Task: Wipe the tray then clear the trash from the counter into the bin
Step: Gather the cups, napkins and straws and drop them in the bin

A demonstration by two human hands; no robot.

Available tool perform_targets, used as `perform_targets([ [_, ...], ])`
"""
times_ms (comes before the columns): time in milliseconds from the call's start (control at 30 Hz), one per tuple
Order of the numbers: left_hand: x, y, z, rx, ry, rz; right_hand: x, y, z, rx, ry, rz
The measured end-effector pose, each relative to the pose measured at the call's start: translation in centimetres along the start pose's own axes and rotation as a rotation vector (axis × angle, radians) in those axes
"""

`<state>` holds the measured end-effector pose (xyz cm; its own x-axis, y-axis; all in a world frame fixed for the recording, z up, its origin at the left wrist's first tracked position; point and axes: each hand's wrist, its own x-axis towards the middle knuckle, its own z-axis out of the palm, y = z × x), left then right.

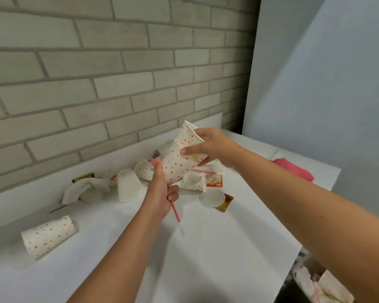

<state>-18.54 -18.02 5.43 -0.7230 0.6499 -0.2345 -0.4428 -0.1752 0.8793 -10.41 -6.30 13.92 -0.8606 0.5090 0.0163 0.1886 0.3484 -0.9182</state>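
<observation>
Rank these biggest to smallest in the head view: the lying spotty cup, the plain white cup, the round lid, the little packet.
1. lying spotty cup, though it is nearest the camera, so that may flatter it
2. plain white cup
3. round lid
4. little packet

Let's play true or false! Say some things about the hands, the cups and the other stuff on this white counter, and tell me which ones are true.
1. The left hand grips a red-and-white striped straw. True.
2. The right hand lies flat on the white counter. False: it holds an orange-dotted white paper cup up in the air.
3. The plain white paper cup stands upside down. True.
4. The pink cloth is in the left hand. False: it lies on the counter, at the far right.
5. The spotted paper cup at the near left lies on its side. True.
</observation>
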Motion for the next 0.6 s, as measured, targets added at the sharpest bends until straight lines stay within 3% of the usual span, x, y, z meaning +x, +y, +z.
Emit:
perform_targets([
  [267,0.0,-5.8,10.1,0.249,-0.185,-0.168,-5.0,2.7,-11.2,-0.335,0.149,0.073],
  [600,-3.4,-15.7,23.6,0.467,-0.45,-0.419,-12.5,10.5,-25.5,-0.534,0.03,0.286],
])
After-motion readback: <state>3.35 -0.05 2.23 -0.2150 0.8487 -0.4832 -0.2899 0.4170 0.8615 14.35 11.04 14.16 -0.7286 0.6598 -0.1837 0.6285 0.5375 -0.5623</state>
